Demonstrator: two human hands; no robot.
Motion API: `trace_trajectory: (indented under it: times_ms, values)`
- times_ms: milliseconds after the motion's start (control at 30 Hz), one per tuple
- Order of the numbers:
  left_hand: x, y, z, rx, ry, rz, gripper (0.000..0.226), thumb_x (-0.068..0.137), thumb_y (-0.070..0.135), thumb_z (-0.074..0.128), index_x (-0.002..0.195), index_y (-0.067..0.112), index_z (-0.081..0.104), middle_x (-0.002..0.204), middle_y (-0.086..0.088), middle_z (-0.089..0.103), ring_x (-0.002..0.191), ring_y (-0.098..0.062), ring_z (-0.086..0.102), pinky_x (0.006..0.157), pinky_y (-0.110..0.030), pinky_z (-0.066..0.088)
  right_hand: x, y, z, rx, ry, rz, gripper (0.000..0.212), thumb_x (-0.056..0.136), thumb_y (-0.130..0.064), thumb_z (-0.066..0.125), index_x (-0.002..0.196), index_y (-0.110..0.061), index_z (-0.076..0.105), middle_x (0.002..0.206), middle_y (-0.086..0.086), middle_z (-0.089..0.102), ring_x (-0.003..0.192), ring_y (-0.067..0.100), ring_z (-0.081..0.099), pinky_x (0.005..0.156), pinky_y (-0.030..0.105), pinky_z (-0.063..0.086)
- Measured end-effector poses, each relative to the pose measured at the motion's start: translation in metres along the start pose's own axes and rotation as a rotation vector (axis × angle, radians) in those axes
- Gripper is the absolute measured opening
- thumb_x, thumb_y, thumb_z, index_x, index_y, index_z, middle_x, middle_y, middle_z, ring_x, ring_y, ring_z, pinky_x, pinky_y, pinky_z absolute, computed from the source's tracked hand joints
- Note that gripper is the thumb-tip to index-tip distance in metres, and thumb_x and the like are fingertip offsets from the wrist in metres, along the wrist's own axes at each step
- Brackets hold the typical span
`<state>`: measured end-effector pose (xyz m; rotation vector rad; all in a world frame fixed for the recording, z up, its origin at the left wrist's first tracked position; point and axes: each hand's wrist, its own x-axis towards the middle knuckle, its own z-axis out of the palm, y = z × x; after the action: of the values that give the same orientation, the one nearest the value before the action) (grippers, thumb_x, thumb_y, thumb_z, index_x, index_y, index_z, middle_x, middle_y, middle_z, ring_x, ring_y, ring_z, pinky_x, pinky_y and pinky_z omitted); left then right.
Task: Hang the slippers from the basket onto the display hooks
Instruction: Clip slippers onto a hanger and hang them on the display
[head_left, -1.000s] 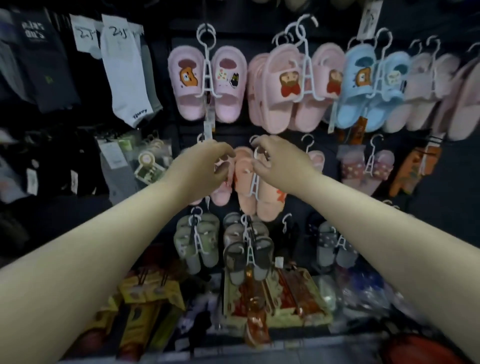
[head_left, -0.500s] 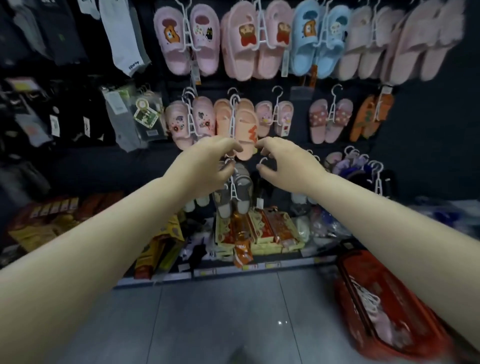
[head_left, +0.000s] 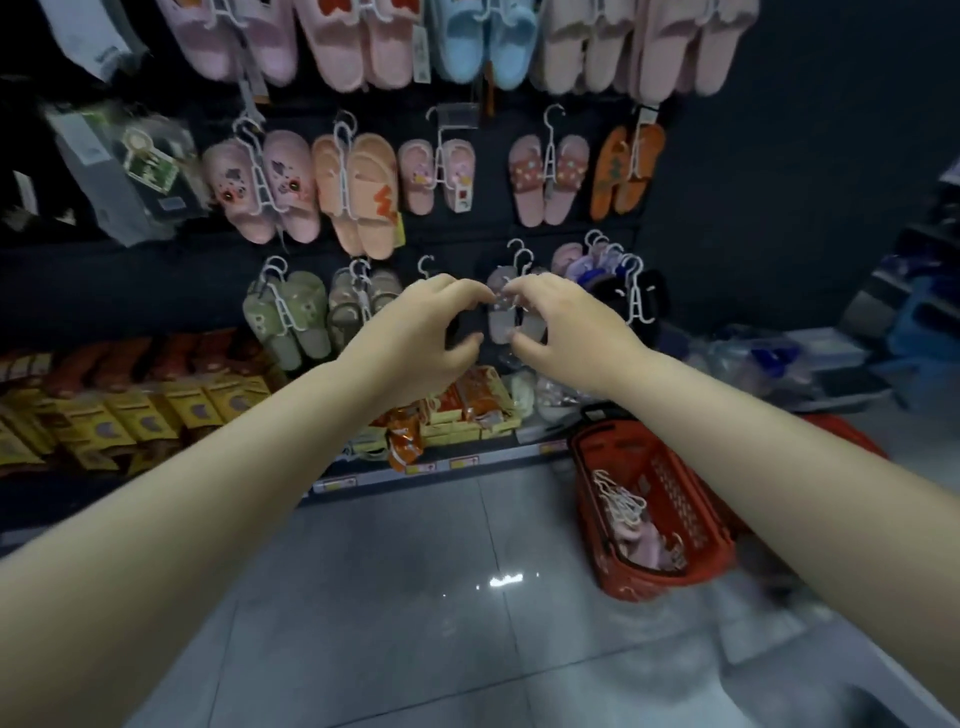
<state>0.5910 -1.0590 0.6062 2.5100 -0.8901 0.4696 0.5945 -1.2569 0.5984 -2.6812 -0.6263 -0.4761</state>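
Slippers (head_left: 647, 548) on hangers (head_left: 618, 499) lie in the basket (head_left: 693, 519) on the floor (head_left: 395, 597) at your right. Your left hand (head_left: 415, 332) is curled round nothing I can see; whether your right hand (head_left: 563, 327) pinches the grey pair (head_left: 500, 325) just behind it, I cannot tell. Free both, then lift the next pair by its hanger.
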Motion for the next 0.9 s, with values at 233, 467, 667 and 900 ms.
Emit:
trace_trajectory:
  times_ms: [233, 467, 667, 900]
  values:
    - [0.071, 0.081, 0.116, -0.064, -0.059, -0.088, 0.043, 0.088, 0.024, 0.057, 0.129, 0.021, 0.05, 0.122, -0.001, 0.055, 0.113, -0.019, 0.049, 0.094, -0.04, 0.045, -0.064, 0.145, -0.025, 0.019, -0.086, 0.082, 0.046, 0.089, -0.036, 0.056, 0.131, -0.02, 0.044, 0.121, -0.001, 0.051, 0.113, 0.018, 0.048, 0.084, 0.041, 0.048]
    - [0.127, 0.099, 0.223, -0.094, -0.168, -0.177, 0.043, 0.088, 0.024, 0.055, 0.13, 0.02, 0.05, 0.12, -0.001, 0.054, 0.112, -0.021, 0.049, 0.094, -0.036, 0.043, -0.088, 0.263, 0.001, 0.016, -0.213, 0.168, 0.048, 0.087, -0.038, 0.053, 0.131, -0.02, 0.043, 0.124, 0.002, 0.051, 0.116, 0.022, 0.047, 0.088, 0.044, 0.047]
    - [0.192, 0.07, 0.322, -0.128, -0.282, -0.244, 0.043, 0.088, 0.025, 0.056, 0.129, 0.02, 0.05, 0.122, -0.003, 0.055, 0.115, -0.022, 0.048, 0.095, -0.038, 0.043, -0.071, 0.359, 0.052, 0.026, -0.288, 0.25, 0.048, 0.087, -0.038, 0.054, 0.131, -0.02, 0.043, 0.127, 0.001, 0.051, 0.119, 0.02, 0.046, 0.091, 0.042, 0.047]
    - [0.258, 0.035, 0.444, -0.211, -0.4, -0.267, 0.045, 0.086, 0.025, 0.056, 0.13, 0.019, 0.05, 0.122, -0.005, 0.057, 0.116, -0.022, 0.051, 0.095, -0.039, 0.044, -0.057, 0.466, 0.129, 0.092, -0.391, 0.387, 0.049, 0.086, -0.037, 0.054, 0.13, -0.02, 0.044, 0.125, 0.003, 0.051, 0.119, 0.022, 0.045, 0.094, 0.041, 0.044]
